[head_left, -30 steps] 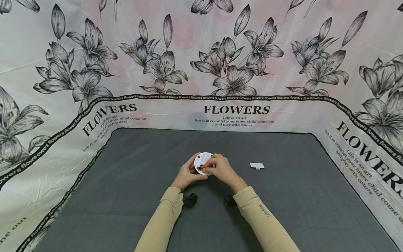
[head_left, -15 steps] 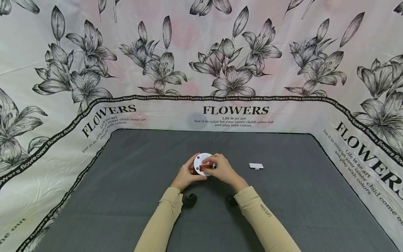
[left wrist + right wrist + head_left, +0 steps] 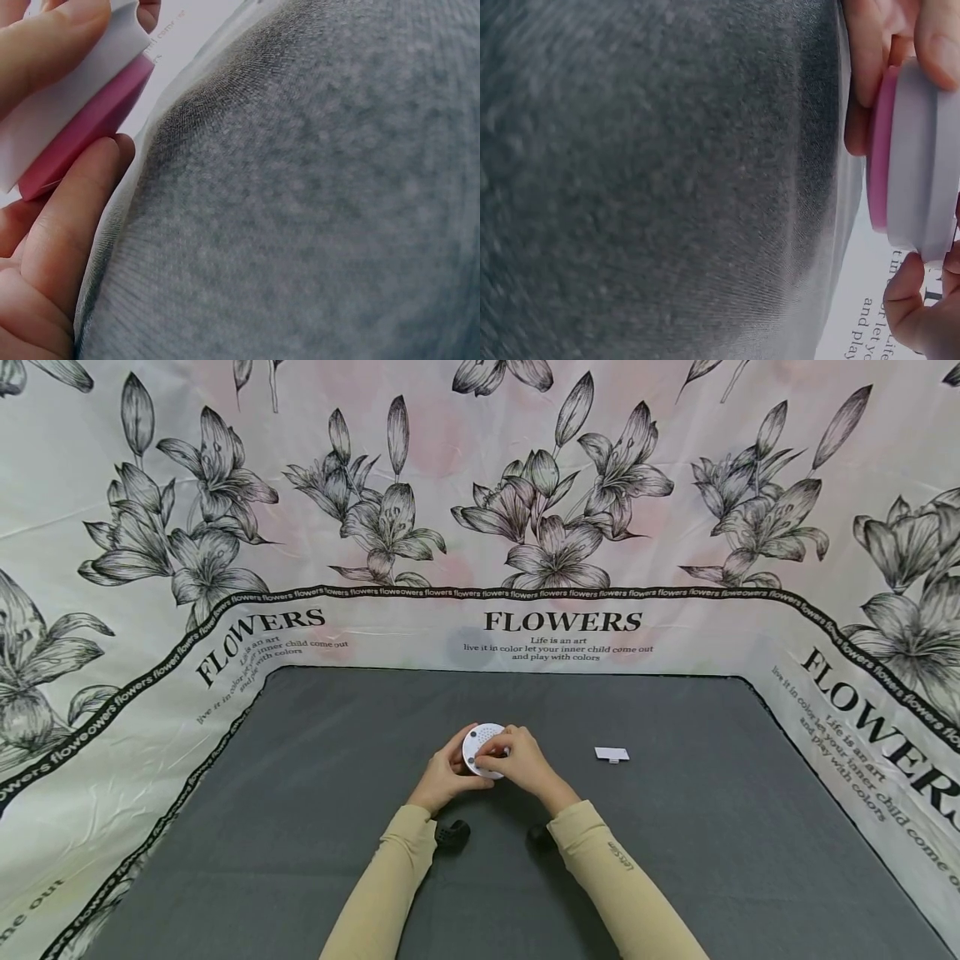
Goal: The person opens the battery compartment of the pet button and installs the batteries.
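Note:
My left hand (image 3: pixel 444 777) grips a round white device (image 3: pixel 471 747) by its left side, above the table. Small holes and dark dots mark its upward face. Its thumb lies on the white body (image 3: pixel 71 105), and its fingers support the pink side (image 3: pixel 94 127) in the left wrist view. From the right, my right hand (image 3: pixel 525 762) bends over the face, thumb and forefinger close together there. Other curled fingertips (image 3: pixel 906 276) of that hand touch the rim in the right wrist view. The batteries seen earlier are hidden beneath the right fingers; I cannot tell whether one is pinched.
A small white rectangular cover (image 3: pixel 612 754) with a tab lies to the right of the hands. Dark grey cloth (image 3: pixel 337 860) covers the table, and a flower-printed sheet (image 3: pixel 555 543) rises behind and at both sides. Black wrist devices (image 3: pixel 453 837) sit under the cuffs.
Half a second ago orange-and-black batteries showed at the device's face beneath the right fingers. The right hand has shifted slightly left and now covers them. The left hand stays put.

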`<action>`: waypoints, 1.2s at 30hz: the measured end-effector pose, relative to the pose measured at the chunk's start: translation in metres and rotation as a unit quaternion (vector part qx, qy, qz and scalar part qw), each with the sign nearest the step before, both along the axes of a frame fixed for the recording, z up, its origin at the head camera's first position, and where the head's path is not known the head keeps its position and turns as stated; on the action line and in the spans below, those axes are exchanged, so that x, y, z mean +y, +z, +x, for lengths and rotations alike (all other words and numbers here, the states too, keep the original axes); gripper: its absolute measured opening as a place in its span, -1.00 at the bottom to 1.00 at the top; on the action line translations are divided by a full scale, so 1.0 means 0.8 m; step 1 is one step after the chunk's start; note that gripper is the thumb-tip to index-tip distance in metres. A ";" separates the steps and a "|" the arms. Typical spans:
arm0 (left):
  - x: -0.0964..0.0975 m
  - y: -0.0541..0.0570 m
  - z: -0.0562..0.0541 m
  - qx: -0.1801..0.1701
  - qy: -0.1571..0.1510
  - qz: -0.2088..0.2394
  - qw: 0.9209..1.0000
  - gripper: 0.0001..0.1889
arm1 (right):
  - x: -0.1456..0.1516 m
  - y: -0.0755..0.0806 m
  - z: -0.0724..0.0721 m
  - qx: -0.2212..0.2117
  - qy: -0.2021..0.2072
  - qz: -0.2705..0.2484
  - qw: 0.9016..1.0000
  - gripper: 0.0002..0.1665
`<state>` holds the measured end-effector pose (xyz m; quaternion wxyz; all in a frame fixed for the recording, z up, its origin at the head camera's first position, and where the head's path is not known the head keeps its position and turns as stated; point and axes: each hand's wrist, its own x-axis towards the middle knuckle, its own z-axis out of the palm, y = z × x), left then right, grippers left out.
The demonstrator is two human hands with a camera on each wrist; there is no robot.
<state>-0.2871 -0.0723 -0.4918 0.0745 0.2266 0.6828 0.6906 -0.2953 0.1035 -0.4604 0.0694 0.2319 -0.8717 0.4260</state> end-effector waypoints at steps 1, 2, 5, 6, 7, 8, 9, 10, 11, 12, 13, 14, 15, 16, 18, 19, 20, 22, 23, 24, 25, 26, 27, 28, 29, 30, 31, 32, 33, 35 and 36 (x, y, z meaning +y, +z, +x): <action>0.000 0.000 0.000 -0.001 -0.001 -0.001 1.000 -0.04 | 0.000 0.000 -0.001 -0.001 0.002 0.001 1.000 -0.95; 0.000 0.000 0.000 -0.001 -0.002 -0.001 1.000 -0.04 | 0.001 0.000 -0.001 -0.002 0.005 0.002 1.000 -0.96; 0.000 0.001 0.000 -0.002 -0.004 -0.003 1.000 -0.04 | 0.002 -0.001 -0.002 -0.009 0.007 0.011 1.000 -0.95; 0.000 0.001 0.000 -0.003 -0.005 -0.003 1.000 -0.04 | 0.002 -0.001 -0.002 -0.012 0.007 0.013 1.000 -0.95; 0.001 0.000 0.000 -0.004 -0.006 -0.003 1.000 -0.04 | 0.002 -0.002 -0.002 -0.014 0.007 0.015 1.000 -0.95; 0.001 0.000 0.000 -0.005 -0.008 -0.002 1.000 -0.04 | 0.002 -0.002 -0.002 -0.017 0.006 0.017 1.000 -0.94; 0.001 0.000 0.000 -0.006 -0.009 -0.001 1.000 -0.04 | 0.002 -0.002 -0.002 -0.019 0.005 0.019 1.000 -0.94; 0.001 0.000 0.000 -0.006 -0.010 0.001 1.000 -0.04 | 0.002 -0.002 -0.002 -0.018 0.005 0.020 1.000 -0.93; 0.001 -0.001 0.000 -0.006 -0.011 0.001 1.000 -0.04 | 0.002 -0.001 -0.002 -0.018 0.005 0.021 1.000 -0.93; 0.001 -0.001 0.000 -0.007 -0.012 0.001 1.000 -0.04 | 0.001 -0.001 -0.003 -0.018 0.004 0.022 1.000 -0.93; 0.002 -0.001 0.000 -0.007 -0.013 0.002 1.000 -0.04 | 0.001 -0.001 -0.003 -0.018 0.003 0.023 1.000 -0.92; 0.002 -0.001 0.000 -0.008 -0.014 0.003 1.000 -0.04 | 0.001 -0.001 -0.002 -0.020 0.002 0.024 0.999 -0.92; 0.002 -0.001 0.000 -0.008 -0.014 0.002 1.000 -0.04 | 0.002 -0.001 -0.003 -0.021 0.002 0.027 0.999 -0.92; 0.002 -0.001 0.000 -0.009 -0.015 0.003 1.000 -0.04 | 0.002 0.000 -0.003 -0.022 0.002 0.029 0.999 -0.92; 0.002 0.000 0.000 -0.011 -0.015 0.003 1.000 -0.03 | 0.003 0.001 -0.003 -0.027 0.002 0.033 0.999 -0.91; 0.002 0.000 0.000 -0.011 -0.015 0.002 1.000 -0.03 | 0.004 0.002 -0.003 -0.030 0.003 0.033 0.999 -0.91; 0.002 0.000 0.000 -0.012 -0.015 0.002 1.000 -0.03 | 0.005 0.003 -0.003 -0.033 0.004 0.032 0.999 -0.91; 0.001 -0.001 -0.001 -0.012 -0.015 0.003 1.000 -0.03 | 0.006 0.004 -0.003 -0.037 0.006 0.027 0.999 -0.90; 0.001 -0.001 -0.001 -0.012 -0.015 0.002 1.000 -0.03 | 0.007 0.004 -0.002 -0.037 0.007 0.023 0.999 -0.90; 0.001 -0.001 -0.001 -0.012 -0.015 0.003 1.000 -0.03 | 0.007 0.004 -0.002 -0.039 0.007 0.020 0.999 -0.91; 0.001 -0.002 -0.001 -0.012 -0.015 0.003 1.000 -0.03 | 0.008 0.003 -0.002 -0.040 0.006 0.017 0.999 -0.91; 0.001 -0.002 -0.001 -0.013 -0.015 0.003 1.000 -0.03 | 0.009 0.002 -0.002 -0.039 0.006 0.016 0.999 -0.91; 0.001 -0.002 -0.001 -0.013 -0.015 0.003 1.000 -0.03 | 0.010 0.001 -0.002 -0.036 0.007 0.015 0.999 -0.92; 0.001 -0.002 0.000 -0.014 -0.014 0.001 1.000 -0.03 | 0.011 0.000 -0.001 -0.033 0.008 0.014 0.999 -0.92; 0.001 -0.002 0.000 -0.015 -0.014 -0.001 1.000 -0.03 | 0.012 -0.002 -0.001 -0.029 0.009 0.012 0.999 -0.93; 0.001 -0.002 0.000 -0.015 -0.014 -0.002 1.000 -0.03 | 0.014 -0.004 -0.001 -0.026 0.010 0.010 1.000 -0.94; 0.001 -0.001 0.001 -0.016 -0.014 -0.004 1.000 -0.03 | 0.016 -0.004 0.000 -0.024 0.012 0.005 1.000 -0.95; 0.002 -0.001 0.001 -0.016 -0.013 -0.006 1.000 -0.03 | 0.018 -0.005 0.001 -0.023 0.014 -0.001 1.000 -0.95; 0.002 0.000 0.001 -0.014 -0.011 -0.007 1.000 -0.03 | 0.020 -0.005 0.002 -0.022 0.014 -0.009 1.000 -0.96; 0.003 0.001 0.001 -0.013 -0.007 -0.007 1.000 -0.02 | 0.024 -0.004 0.003 -0.020 0.007 -0.025 0.999 -0.96; 0.003 0.002 0.001 -0.011 -0.006 -0.007 1.000 -0.02 | 0.027 -0.003 0.003 -0.020 0.000 -0.034 0.999 -0.95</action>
